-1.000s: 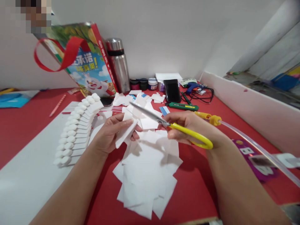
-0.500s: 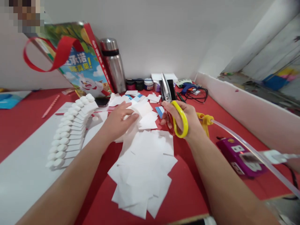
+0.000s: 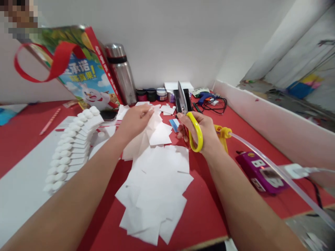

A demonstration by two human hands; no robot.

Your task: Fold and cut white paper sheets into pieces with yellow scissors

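Note:
My right hand (image 3: 202,134) grips yellow-handled scissors (image 3: 188,118), blades closed and pointing up and away. My left hand (image 3: 134,122) reaches forward and pinches a white paper piece (image 3: 154,120) at the far end of a heap. A spread of white paper squares (image 3: 157,188) lies on the red table (image 3: 209,205) between my forearms. Left of my left arm runs a row of white paper strips with rounded white tips (image 3: 70,146).
At the back stand a colourful box with a red ribbon handle (image 3: 78,69), a steel flask (image 3: 119,73), small paint jars (image 3: 151,94), a black object and a glue gun with cables (image 3: 209,99). A purple power strip (image 3: 261,172) and clear tube (image 3: 274,170) lie right.
My right hand turned the scissors from lying across the paper to pointing upward. My left hand dropped its folded paper and reached forward to a piece farther back.

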